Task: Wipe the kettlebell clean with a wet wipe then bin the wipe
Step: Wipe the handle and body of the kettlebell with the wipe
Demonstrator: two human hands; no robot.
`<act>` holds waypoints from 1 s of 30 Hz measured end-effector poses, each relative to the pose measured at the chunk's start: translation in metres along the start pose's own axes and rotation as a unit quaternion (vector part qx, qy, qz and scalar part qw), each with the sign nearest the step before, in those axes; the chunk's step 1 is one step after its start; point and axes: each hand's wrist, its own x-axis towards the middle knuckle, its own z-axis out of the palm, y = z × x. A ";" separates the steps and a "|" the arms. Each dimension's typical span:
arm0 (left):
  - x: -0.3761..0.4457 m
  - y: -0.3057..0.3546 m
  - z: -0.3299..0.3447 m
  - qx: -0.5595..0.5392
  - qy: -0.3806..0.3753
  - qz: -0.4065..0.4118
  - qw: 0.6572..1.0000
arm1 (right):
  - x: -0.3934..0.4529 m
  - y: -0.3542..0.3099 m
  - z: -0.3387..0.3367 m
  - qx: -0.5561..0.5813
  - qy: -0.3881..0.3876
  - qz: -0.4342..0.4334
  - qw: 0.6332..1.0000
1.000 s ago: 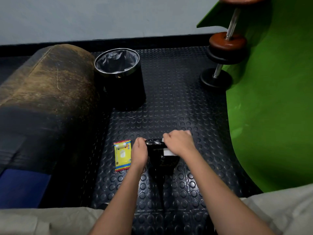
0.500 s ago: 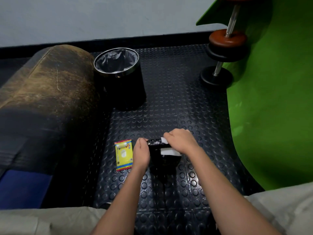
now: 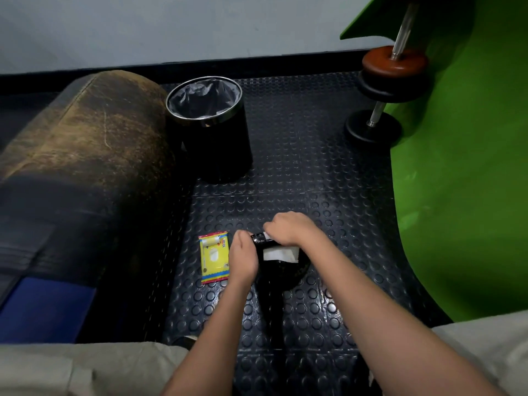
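Observation:
A black kettlebell stands on the studded rubber floor in front of me. My left hand rests against its left side, next to the handle, steadying it. My right hand curls over the handle and grips a white wet wipe, which wraps the handle and hangs down over the bell's top. A black bin with a metal rim and a grey liner stands open farther back, to the left.
A yellow wet-wipe packet lies flat just left of my left hand. A worn brown punching bag lies along the left. A barbell with plates leans at the back right against a green sheet.
My right hand has slid the wipe left along the handle, and more of the wipe now hangs over the bell. The left hand has stayed in place.

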 end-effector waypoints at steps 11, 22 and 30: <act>-0.002 0.001 0.002 -0.013 -0.023 0.002 1.000 | 0.009 0.019 -0.019 0.025 -0.130 -0.011 0.991; 0.002 0.002 -0.003 0.007 -0.012 -0.008 1.000 | 0.012 0.031 -0.020 -0.005 -0.096 -0.005 0.995; 0.002 0.002 -0.001 -0.014 -0.005 -0.014 1.000 | 0.015 0.007 -0.006 -0.010 -0.045 -0.011 0.999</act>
